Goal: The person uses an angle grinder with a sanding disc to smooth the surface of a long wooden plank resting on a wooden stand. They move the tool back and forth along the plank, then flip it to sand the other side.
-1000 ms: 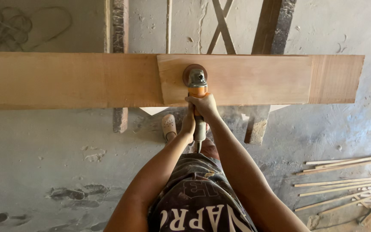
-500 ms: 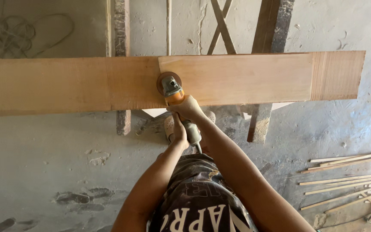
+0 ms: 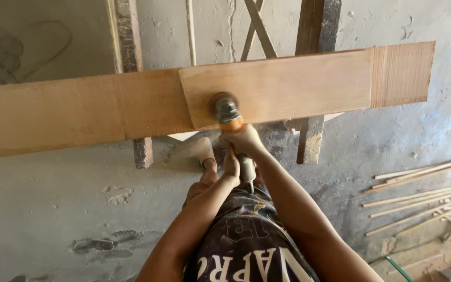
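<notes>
1. No package or sign shows; the only lettering is pale block print on the person's dark shirt (image 3: pixel 251 250) at the bottom middle of the view.
2. A long wooden plank (image 3: pixel 288 86) lies across the view on a wooden trestle (image 3: pixel 311 133). Its middle part is paler and smoother; the far right end is darker with fine cross-grain lines.
3. An angle grinder with a sanding disc (image 3: pixel 226 110) sits on the plank's near edge, just right of the line where the paler wood begins.
4. Compared with half a second ago, the disc lies in much the same spot by that line; a second ago it was further right on the paler part. The plank now looks tilted, its right end higher.
5. The right hand (image 3: pixel 244 140) is clenched round the tool's orange body just behind the disc, arm stretched forward.
6. The left hand (image 3: pixel 232 166) grips the rear handle, just behind the right hand; both forearms run close together.
7. A foot in a sandal (image 3: pixel 204 154) stands on the dusty concrete floor (image 3: pixel 53 219) under the plank.
8. Thin wooden strips (image 3: pixel 424 193) lie in a loose pile at the right.
</notes>
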